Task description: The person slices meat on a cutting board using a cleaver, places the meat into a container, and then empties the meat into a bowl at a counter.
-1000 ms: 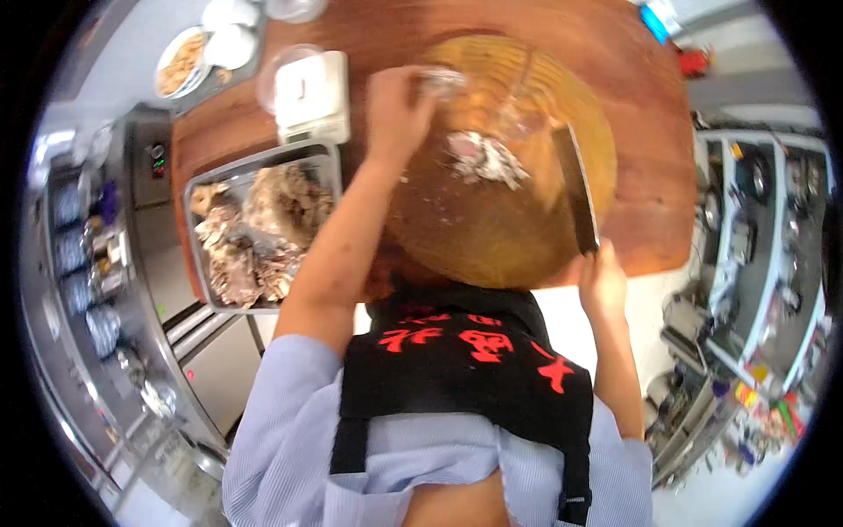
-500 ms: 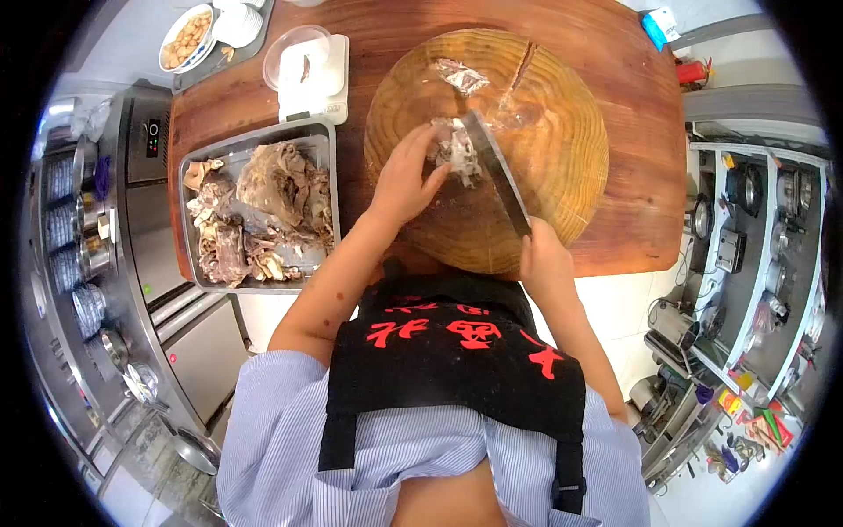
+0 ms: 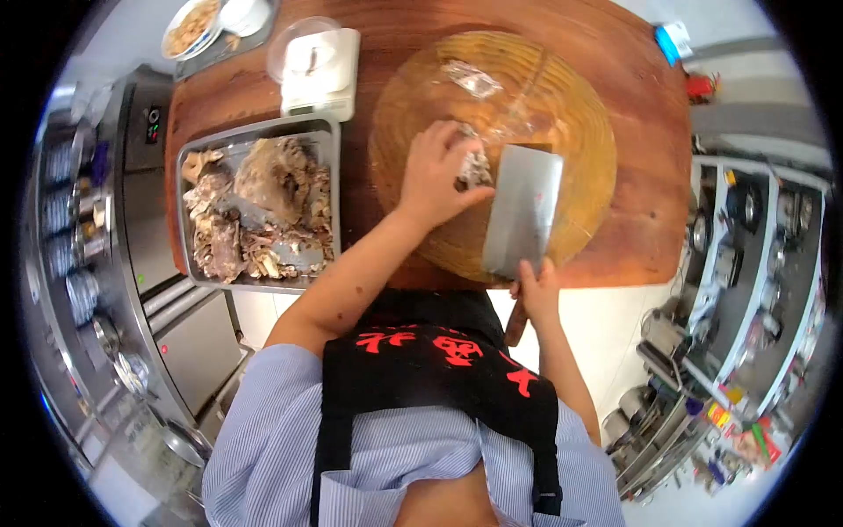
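Observation:
My left hand point(image 3: 439, 176) rests on the round wooden chopping block point(image 3: 571, 114), fingers curled around a small heap of chopped meat point(image 3: 475, 167). Its thumb points toward the cleaver, and part of the heap is hidden under the palm. A cleaver point(image 3: 525, 206) with a broad metal blade lies turned flat over the block's near right side. My right hand point(image 3: 538, 294) grips it where blade meets handle; the brown handle reaches past the table edge. A separate bit of meat point(image 3: 472, 78) sits near the block's far edge.
Left of the block stands a metal tray point(image 3: 337, 202) of cooked meat chunks point(image 3: 270, 180). Behind it are a white scale point(image 3: 338, 98) with a clear bowl and a bowl of brownish food point(image 3: 193, 31). Shelves point(image 3: 746, 263) line the right side.
The cleaver has turned from edge-down to flat and moved right and nearer. My left hand has shifted right and closed around the chopped meat. The view has moved slightly.

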Available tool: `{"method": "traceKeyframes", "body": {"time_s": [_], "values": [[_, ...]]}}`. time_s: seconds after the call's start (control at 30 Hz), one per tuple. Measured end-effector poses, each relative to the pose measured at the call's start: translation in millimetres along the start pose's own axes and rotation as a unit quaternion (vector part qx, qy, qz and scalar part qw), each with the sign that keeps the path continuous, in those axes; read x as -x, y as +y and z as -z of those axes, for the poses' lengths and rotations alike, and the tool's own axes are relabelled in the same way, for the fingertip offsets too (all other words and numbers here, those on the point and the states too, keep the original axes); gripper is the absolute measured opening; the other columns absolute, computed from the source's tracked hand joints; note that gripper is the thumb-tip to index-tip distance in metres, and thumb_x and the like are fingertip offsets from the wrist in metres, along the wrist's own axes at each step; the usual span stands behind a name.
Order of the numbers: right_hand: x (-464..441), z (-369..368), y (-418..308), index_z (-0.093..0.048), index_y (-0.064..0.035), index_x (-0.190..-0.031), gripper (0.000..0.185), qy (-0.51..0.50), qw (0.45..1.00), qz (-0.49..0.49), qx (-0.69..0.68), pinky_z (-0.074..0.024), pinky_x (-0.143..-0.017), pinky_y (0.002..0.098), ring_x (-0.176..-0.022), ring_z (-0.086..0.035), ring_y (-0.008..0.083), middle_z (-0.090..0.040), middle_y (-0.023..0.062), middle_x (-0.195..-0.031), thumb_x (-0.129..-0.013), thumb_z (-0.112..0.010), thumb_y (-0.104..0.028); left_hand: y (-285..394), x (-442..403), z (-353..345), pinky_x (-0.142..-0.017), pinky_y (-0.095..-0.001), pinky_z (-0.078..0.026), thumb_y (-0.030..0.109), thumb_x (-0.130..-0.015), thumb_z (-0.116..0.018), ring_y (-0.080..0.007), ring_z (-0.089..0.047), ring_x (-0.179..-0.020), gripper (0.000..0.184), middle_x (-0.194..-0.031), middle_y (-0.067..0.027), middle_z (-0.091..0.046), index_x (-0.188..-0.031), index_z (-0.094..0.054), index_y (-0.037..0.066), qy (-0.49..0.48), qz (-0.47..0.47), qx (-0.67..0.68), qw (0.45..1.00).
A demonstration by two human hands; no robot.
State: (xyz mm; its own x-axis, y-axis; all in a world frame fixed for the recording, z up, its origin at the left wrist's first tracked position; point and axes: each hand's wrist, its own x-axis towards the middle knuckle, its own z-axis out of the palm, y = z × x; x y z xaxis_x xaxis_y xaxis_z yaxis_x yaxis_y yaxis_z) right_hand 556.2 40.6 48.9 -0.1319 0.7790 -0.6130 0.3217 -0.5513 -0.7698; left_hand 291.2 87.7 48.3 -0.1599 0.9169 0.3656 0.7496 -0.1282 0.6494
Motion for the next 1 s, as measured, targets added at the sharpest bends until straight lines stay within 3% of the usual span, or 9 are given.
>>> {"method": "traceKeyframes", "body": {"time_s": [0.37,0.43,0.47,0.63,0.67,0.73,0.8,0.93,1.0], "values": [[-15.1,-127.1,-117.8,-0.048,0.0013,-0.092,0.014,-0.181,0.96,0.123,0.174,-0.0437,-0.046,0.0286,-0.05,-0.055,0.0141,-0.057,0.009,-0.067,-0.091,-0.054,-0.012,-45.7,-21.6,66.3,-0.098,-0.0459,-0.039,0.027,-0.063,-0.08,-0.0393,-0.045,-0.117,0.056,-0.127,-0.0203,-0.044,-0.112,-0.058,0.01,0.206,0.077,0.028,0.975],[-26.4,-162.4,-157.2,-0.048,0.0015,-0.093,0.015,-0.206,0.953,0.129,0.182,-0.045,-0.048,0.0298,-0.051,-0.056,0.0148,-0.057,0.0095,-0.067,-0.09,-0.053,-0.013,-67.7,-44.7,97.7,-0.096,-0.0454,-0.04,0.028,-0.064,-0.08,-0.0391,-0.048,-0.112,0.053,-0.121,-0.0205,-0.049,-0.109,-0.059,0.008,0.225,0.106,-0.001,0.969],[-35.4,-179.6,-170.5,-0.049,0.0014,-0.094,0.016,-0.215,0.953,0.126,0.174,-0.0457,-0.049,0.0308,-0.051,-0.057,0.0154,-0.057,0.0097,-0.068,-0.09,-0.053,-0.014,-82.4,-54.8,114.2,-0.104,-0.0438,-0.034,0.028,-0.069,-0.075,-0.0383,-0.042,-0.122,0.054,-0.13,-0.0205,-0.045,-0.115,-0.058,0.007,0.171,0.158,0.008,0.973],[-75.8,-233.7,-215.2,-0.051,-0.0012,-0.109,0.024,-0.258,0.948,0.093,0.161,-0.0463,-0.049,0.032,-0.052,-0.057,0.0168,-0.058,0.0112,-0.069,-0.089,-0.054,-0.014,-178.9,-103.5,140.0,-0.093,-0.0431,-0.04,0.025,-0.074,-0.071,-0.0349,-0.053,-0.106,0.034,-0.11,-0.0162,-0.06,-0.098,-0.063,0.002,0.256,0.111,-0.054,0.959],[-78.8,-231.6,-212.3,-0.051,-0.0012,-0.11,0.024,-0.226,0.955,0.096,0.169,-0.0455,-0.049,0.0299,-0.053,-0.056,0.0149,-0.058,0.0091,-0.072,-0.09,-0.054,-0.014,-197.4,-106.7,142.1,-0.093,-0.0434,-0.04,0.026,-0.072,-0.071,-0.035,-0.051,-0.109,0.032,-0.109,-0.0136,-0.06,-0.092,-0.064,0.002,0.246,0.128,-0.012,0.961],[-83.5,-224.7,-202.6,-0.051,-0.0011,-0.11,0.023,-0.199,0.957,0.101,0.185,-0.0437,-0.048,0.0256,-0.055,-0.054,0.0111,-0.059,0.005,-0.078,-0.091,-0.055,-0.013,-240.3,-106.2,126.3,-0.093,-0.0468,-0.039,0.025,-0.072,-0.071,-0.0333,-0.051,-0.108,0.026,-0.105,-0.0104,-0.062,-0.087,-0.066,0.004,0.249,0.091,-0.134,0.955],[-68.9,-201.1,-197.9,-0.05,-0.001,-0.114,0.026,-0.177,0.961,0.104,0.183,-0.0436,-0.048,0.024,-0.054,-0.052,0.0102,-0.059,0.0042,-0.082,-0.091,-0.055,-0.012,-215.4,-100.2,133.2,-0.096,-0.0509,-0.036,0.026,-0.071,-0.071,-0.0354,-0.049,-0.111,0.028,-0.112,-0.0127,-0.059,-0.09,-0.065,0.006,0.292,0.086,-0.224,0.926],[-40.7,-128.1,-166.9,-0.053,0.0,-0.103,0.017,-0.081,0.953,0.152,0.25,-0.0438,-0.05,0.0277,-0.057,-0.054,0.0122,-0.057,0.0058,-0.078,-0.09,-0.056,-0.009,-161.2,-37.0,149.2,-0.104,-0.0493,-0.03,0.031,-0.079,-0.068,-0.0408,-0.039,-0.125,0.044,-0.128,-0.0193,-0.048,-0.115,-0.057,0.007,0.278,0.114,-0.171,0.938],[-46.2,-80.9,-121.7,-0.052,0.0015,-0.097,0.014,-0.034,0.873,0.347,0.34,-0.0445,-0.054,0.034,-0.06,-0.055,0.0199,-0.056,0.0092,-0.074,-0.089,-0.057,-0.009,-152.2,20.1,155.6,-0.105,-0.0481,-0.03,0.029,-0.078,-0.068,-0.0395,-0.039,-0.125,0.052,-0.13,-0.0207,-0.046,-0.121,-0.052,0.003,0.3,0.179,-0.161,0.923]]}}
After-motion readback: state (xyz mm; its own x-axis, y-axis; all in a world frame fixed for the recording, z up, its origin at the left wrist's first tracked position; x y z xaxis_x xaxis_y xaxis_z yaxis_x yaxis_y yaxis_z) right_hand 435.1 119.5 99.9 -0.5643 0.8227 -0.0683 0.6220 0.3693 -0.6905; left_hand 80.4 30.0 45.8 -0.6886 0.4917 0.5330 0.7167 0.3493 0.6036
